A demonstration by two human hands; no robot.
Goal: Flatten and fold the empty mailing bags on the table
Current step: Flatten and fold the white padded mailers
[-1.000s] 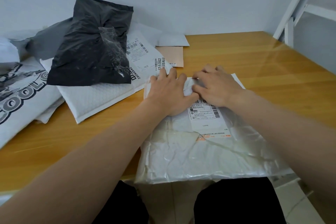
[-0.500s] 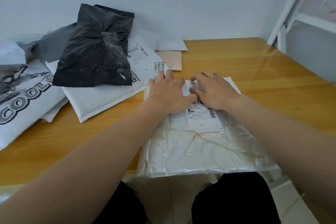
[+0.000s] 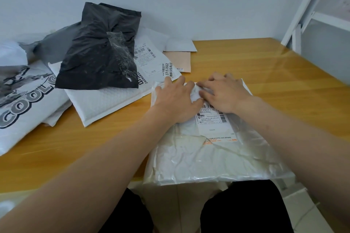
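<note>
A crinkled white mailing bag with a shipping label lies in front of me on the wooden table, its near edge hanging over the table's front. My left hand and my right hand rest side by side, palms down, on the bag's far end. The fingers look spread and fairly flat, pressing the plastic onto the table. A small wrinkle of bag bulges between the two hands. The far edge of the bag is partly hidden under my fingers.
A pile of other bags fills the left: a black bag on a white padded mailer, a grey bag, a printed white bag. Small white and tan envelopes lie near the wall. A white frame stands at the right.
Both hands stay pressed on the bag's far end, with the fingers shifting only slightly. My head has moved a little, so the scene sits differently in view.
</note>
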